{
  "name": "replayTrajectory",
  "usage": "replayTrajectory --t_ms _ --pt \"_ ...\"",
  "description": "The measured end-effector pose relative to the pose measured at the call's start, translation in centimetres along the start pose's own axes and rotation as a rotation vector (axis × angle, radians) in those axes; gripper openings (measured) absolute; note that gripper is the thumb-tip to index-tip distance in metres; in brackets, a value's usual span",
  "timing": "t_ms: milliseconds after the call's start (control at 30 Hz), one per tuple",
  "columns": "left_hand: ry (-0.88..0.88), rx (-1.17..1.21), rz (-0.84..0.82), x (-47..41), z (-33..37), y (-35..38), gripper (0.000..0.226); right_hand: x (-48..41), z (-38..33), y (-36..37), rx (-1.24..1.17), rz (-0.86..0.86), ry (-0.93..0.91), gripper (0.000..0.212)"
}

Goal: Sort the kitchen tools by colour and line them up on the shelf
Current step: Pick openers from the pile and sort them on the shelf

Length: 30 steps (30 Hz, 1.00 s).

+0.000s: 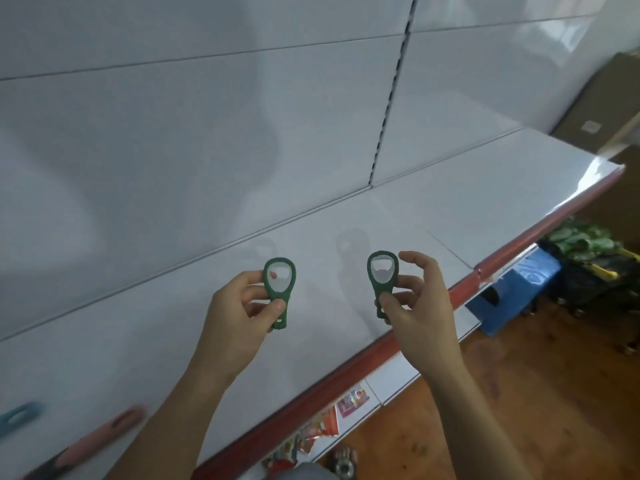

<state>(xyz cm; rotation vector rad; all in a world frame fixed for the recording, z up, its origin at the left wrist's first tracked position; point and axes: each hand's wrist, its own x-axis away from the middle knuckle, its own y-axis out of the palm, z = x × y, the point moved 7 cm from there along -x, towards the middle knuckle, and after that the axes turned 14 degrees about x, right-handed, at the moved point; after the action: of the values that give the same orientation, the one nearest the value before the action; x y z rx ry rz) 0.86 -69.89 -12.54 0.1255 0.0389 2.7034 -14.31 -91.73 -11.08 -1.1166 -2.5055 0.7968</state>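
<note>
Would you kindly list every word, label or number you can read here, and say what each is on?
No text can be read.
Sticker on the cardboard box: too blurred.
Print on the colourful packets below the shelf: too blurred.
The green bottle openers: no markings visible.

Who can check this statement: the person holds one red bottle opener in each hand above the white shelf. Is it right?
Not quite: the openers are green, not red. The head view shows the left hand pinching a green bottle opener and the right hand pinching a second green opener, both above the white shelf.
</note>
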Motion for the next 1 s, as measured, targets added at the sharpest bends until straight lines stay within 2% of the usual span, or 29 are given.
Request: replayTrajectory --t_ms 100,233,467,733,900,1000 --pt "-0.022 0.036 0.015 -2.3 0.1 3.9 0.030 -3.7 1.0 -2.2 -0.031 -0.020 0.003 0.053" --pt "-0.005 0.052 -0.036 -6.2 0.9 10.5 0.025 -8.7 2.8 -7.2 -0.012 0.046 -0.031 0.038" --pt "-0.063 0.083 -0.040 -10.1 1.1 17.4 0.021 -15.4 5.4 -11.2 -0.172 0.037 0.068 0.026" --pt "-0.132 0.172 0.132 -13.1 -0.5 20.9 0.016 -24.5 6.8 -12.8 -0.190 -0.132 0.044 0.023" --pt "-0.144 0.222 0.233 -14.6 -0.9 24.7 0.016 -28.5 6.7 -12.4 -0.213 -0.336 -0.013 0.021" --pt "-0.087 0.047 0.299 -15.9 -0.7 25.9 0.016 -31.3 6.7 -10.7 -0.074 -0.398 -0.071 0.021"
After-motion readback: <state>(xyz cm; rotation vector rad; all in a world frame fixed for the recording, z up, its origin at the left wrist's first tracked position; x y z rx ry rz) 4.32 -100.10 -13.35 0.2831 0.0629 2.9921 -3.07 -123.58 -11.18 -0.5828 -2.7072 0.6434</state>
